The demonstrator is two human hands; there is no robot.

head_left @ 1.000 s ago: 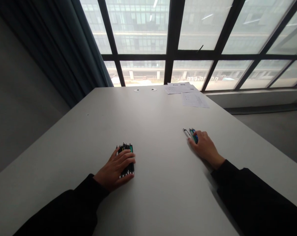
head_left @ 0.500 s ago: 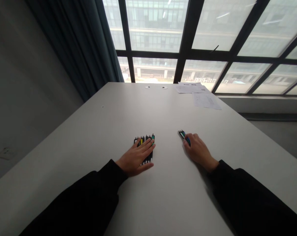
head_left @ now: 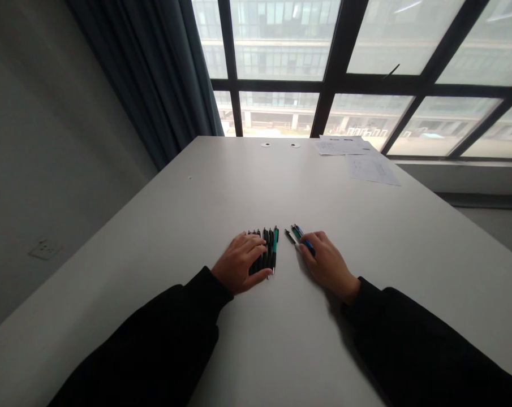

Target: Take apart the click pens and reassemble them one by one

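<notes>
OK, pen row (head_left: 270,249) flat under the left hand (head_left: 241,261), fingers draped over it, thumb spread off toward the near ends; teal pen (head_left: 275,249) uncovered, just right of those fingertips. Smaller pen bunch (head_left: 297,231) sits between the right hand's (head_left: 326,263) thumb and curled fingers, closed on it, ends poking out ahead of them. Narrow gap between groups. White surface (head_left: 259,350) under both hands. Papers (head_left: 373,169) well beyond the right fingers, two white discs (head_left: 263,145) far ahead of both, window (head_left: 285,62) behind those

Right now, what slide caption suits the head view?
Left hand over a row of click pens, right hand over a smaller pen bunch, on a white table.
</notes>
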